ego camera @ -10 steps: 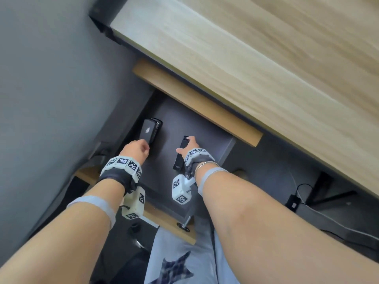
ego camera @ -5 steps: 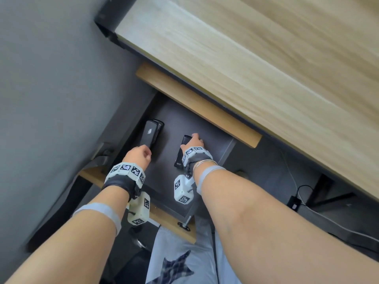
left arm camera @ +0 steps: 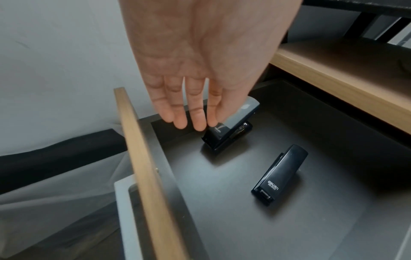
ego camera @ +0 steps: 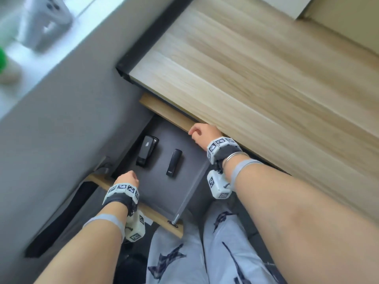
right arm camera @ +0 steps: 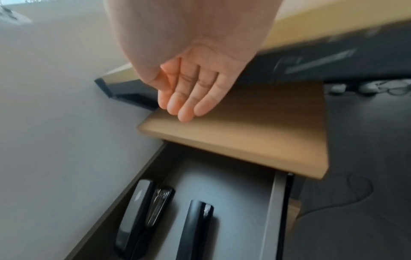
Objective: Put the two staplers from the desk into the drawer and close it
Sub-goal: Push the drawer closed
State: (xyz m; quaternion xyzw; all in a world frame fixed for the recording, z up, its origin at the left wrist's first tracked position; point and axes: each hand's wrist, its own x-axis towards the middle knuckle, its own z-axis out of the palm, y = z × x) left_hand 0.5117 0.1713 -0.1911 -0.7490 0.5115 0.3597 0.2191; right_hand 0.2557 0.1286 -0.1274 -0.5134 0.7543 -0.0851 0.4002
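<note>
Head view: both staplers lie in the open drawer (ego camera: 190, 175), the wider stapler (ego camera: 146, 151) on the left, the slim stapler (ego camera: 174, 162) just to its right, apart. Left hand (ego camera: 127, 179) is near the front panel (left arm camera: 142, 167), fingers relaxed, holding nothing; right hand (ego camera: 202, 133) is empty too, at the far edge under the desk (ego camera: 256, 78). Risk: if the drawer is pushed w/ the right hand there, fingers get pinched; a hard push may slide the staplers.

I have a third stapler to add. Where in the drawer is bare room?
Bare drawer floor lies right of the slim stapler, up to the right wall, and along the front. The left side is crowded: the big stapler sits near the left wall.
</note>
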